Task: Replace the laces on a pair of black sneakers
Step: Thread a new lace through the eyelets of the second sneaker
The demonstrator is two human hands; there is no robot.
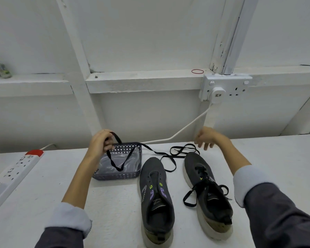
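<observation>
Two black sneakers stand side by side on the white table, toes pointing away. The left sneaker (156, 194) has no lace in its eyelets. The right sneaker (207, 192) is laced and tied. A loose black lace (166, 155) trails from my left hand (101, 141) over the basket and across the table beyond the toes. My left hand is shut on one end of that lace, raised above the basket. My right hand (207, 137) hovers past the right sneaker's toe, fingers apart and holding nothing.
A small dark perforated basket (117, 175) with clear plastic inside sits left of the sneakers. A white power strip (16, 173) lies at the left edge. A white cable (186, 127) runs to a wall socket (224, 88) behind. A red rubber band (197, 71) rests on the ledge.
</observation>
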